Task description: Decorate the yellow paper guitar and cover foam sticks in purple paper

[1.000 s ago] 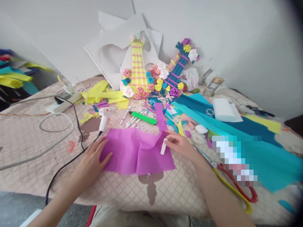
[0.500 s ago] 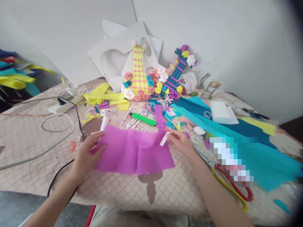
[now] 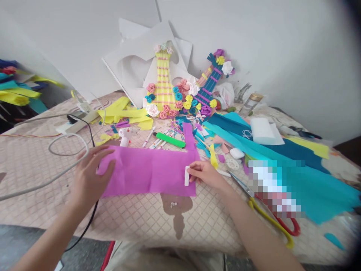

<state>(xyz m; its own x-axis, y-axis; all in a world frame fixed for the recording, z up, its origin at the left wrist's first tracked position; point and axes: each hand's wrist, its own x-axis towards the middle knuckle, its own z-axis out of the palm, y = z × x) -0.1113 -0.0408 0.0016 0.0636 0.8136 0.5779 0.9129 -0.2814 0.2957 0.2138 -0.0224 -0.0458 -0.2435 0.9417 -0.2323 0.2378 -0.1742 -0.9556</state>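
A sheet of purple crepe paper (image 3: 146, 169) lies nearly flat on the table in front of me. At its left end rests my left hand (image 3: 94, 169), thumb and fingers apart on the paper. My right hand (image 3: 204, 174) is closed in a pinch on a small white strip (image 3: 187, 176), which stands over the right end of the sheet. A narrower purple strip (image 3: 188, 135) extends away from the sheet's far right corner. Just beyond the sheet is a white glue gun (image 3: 124, 137), partly hidden by the paper.
Two flower-trimmed paper guitars, one yellow (image 3: 163, 79) and one blue (image 3: 210, 84), lean at the back. A green cutter (image 3: 170, 139) lies among markers. Scissors (image 3: 266, 214) and teal paper (image 3: 318, 188) are on the right. Cables and a power strip (image 3: 77, 122) occupy the left.
The purple sheet has shifted left and flattened out. Both hands moved left with it, and the white strip turned more upright. Small white bits now show on the table below the sheet.
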